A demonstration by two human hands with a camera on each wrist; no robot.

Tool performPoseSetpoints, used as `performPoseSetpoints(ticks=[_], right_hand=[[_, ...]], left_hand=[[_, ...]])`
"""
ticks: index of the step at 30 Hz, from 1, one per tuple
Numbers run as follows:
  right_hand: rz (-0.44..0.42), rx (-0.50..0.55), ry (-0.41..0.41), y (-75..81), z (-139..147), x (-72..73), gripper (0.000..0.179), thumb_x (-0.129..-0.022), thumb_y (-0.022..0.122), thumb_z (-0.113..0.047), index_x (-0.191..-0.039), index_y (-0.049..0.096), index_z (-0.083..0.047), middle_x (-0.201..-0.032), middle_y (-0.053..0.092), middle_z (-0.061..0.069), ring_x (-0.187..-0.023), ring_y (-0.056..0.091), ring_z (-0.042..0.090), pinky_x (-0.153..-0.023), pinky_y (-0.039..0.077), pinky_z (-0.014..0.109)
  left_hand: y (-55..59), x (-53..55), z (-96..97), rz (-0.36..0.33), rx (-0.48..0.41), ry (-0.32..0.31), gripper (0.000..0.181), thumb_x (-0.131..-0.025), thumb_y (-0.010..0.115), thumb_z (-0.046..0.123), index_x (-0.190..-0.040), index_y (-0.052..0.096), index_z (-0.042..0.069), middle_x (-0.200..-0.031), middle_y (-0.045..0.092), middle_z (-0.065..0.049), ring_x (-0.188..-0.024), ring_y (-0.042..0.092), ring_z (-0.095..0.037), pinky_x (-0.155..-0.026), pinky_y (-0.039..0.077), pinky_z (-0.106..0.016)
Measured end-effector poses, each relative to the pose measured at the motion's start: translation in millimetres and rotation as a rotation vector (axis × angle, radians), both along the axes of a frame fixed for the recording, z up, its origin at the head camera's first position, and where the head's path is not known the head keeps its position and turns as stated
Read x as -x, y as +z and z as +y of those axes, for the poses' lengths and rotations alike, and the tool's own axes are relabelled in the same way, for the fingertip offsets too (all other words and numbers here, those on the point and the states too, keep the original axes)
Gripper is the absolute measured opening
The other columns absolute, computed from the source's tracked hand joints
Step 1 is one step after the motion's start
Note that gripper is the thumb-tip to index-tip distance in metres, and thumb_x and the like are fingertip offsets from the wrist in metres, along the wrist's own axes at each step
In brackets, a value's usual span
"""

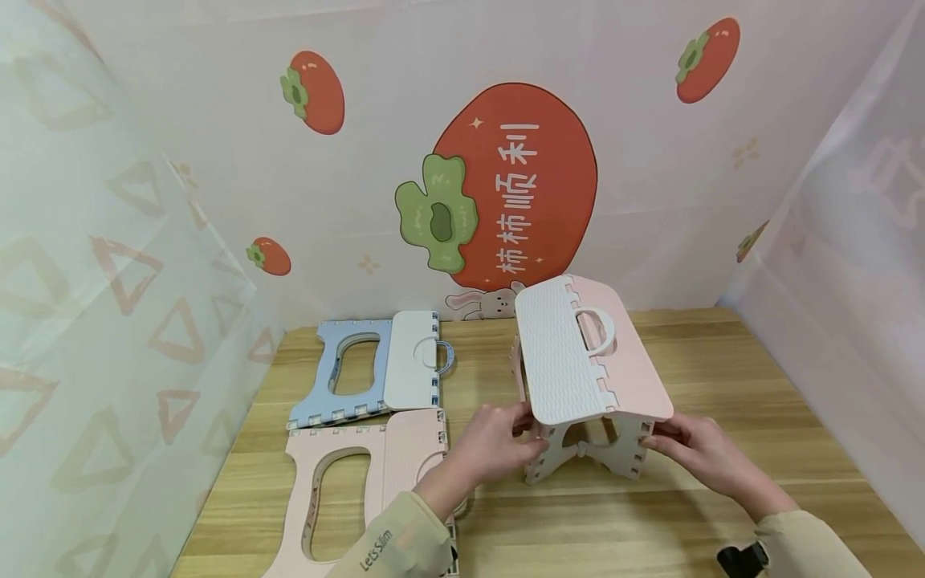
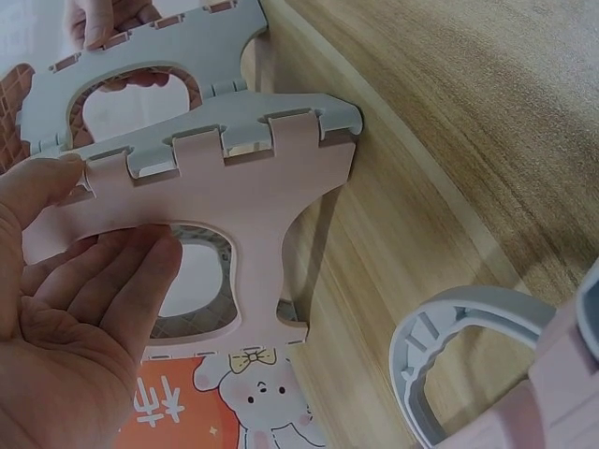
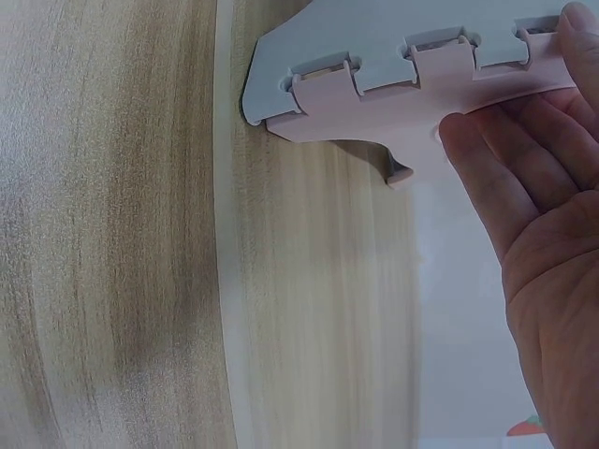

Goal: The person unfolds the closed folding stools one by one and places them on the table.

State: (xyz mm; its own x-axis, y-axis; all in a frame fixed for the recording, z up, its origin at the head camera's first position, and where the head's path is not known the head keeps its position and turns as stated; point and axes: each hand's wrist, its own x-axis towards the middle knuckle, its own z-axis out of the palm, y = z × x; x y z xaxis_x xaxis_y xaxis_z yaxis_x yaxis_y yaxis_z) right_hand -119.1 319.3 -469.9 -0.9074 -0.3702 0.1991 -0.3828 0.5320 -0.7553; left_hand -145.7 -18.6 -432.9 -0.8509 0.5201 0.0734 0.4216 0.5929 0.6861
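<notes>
A folding stool (image 1: 562,361), half pale grey-white and half pink on top, stands upright on the wooden table. Its top is slightly bent along the hinge line, and a white loop handle (image 1: 609,329) sticks up there. My left hand (image 1: 497,443) grips the stool's left side panel, thumb on its hinged edge and fingers under a pink part (image 2: 257,182). On the opposite side my right hand (image 1: 706,455) holds the other side panel, its fingers beneath the pink edge (image 3: 374,112). The top partly hides the fingertips in the head view.
Left of the stool, a blue-and-white stool (image 1: 410,365) lies folded flat on the table (image 1: 578,538). In front of it lies a folded pink stool (image 1: 405,449), partly covered by my left forearm. A printed curtain (image 1: 650,241) stands behind and along both sides.
</notes>
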Motion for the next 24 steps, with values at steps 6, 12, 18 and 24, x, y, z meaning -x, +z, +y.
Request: performPoseSetpoints(ticks=[6, 12, 18, 24], right_hand=[[-0.014, -0.015, -0.015, 1.0, 1.5, -1.0, 0.027, -0.100, 0.065, -0.006, -0.126, 0.066, 0.001, -0.111, 0.076, 0.014, -0.094, 0.068, -0.003, -0.072, 0.061, 0.025], [-0.019, -0.007, -0.014, 1.9, 1.6, -1.7, 0.027, -0.099, 0.065, -0.004, -0.126, 0.066, 0.000, -0.111, 0.076, 0.013, -0.095, 0.068, -0.003, -0.073, 0.061, 0.025], [-0.059, -0.023, -0.033, 3.9, 1.5, -1.7, 0.030, -0.101, 0.065, -0.011, -0.128, 0.065, 0.000, -0.114, 0.075, 0.013, -0.096, 0.068, -0.002, -0.074, 0.061, 0.026], [-0.106, -0.031, -0.056, 3.1, 1.0, -2.2, 0.030, -0.101, 0.066, -0.017, -0.128, 0.066, -0.003, -0.114, 0.075, 0.010, -0.097, 0.069, 0.001, -0.076, 0.061, 0.027]], left_hand=[[0.8, 0.1, -0.5, -0.006, 0.009, 0.004, 0.020, -0.090, 0.078, 0.026, -0.108, 0.072, 0.020, -0.105, 0.077, 0.005, -0.101, 0.072, -0.011, -0.084, 0.057, -0.020], [1.3, 0.1, -1.2, -0.017, -0.001, 0.002, 0.021, -0.090, 0.078, 0.025, -0.109, 0.072, 0.019, -0.105, 0.077, 0.005, -0.101, 0.072, -0.011, -0.086, 0.058, -0.021], [0.7, 0.3, -1.5, -0.029, -0.019, 0.007, 0.021, -0.090, 0.078, 0.024, -0.109, 0.072, 0.019, -0.104, 0.077, 0.005, -0.102, 0.072, -0.012, -0.086, 0.058, -0.021], [-1.4, -0.6, -1.3, -0.029, -0.023, 0.015, 0.025, -0.090, 0.077, 0.024, -0.114, 0.072, 0.019, -0.110, 0.077, 0.002, -0.105, 0.072, -0.013, -0.089, 0.058, -0.023]])
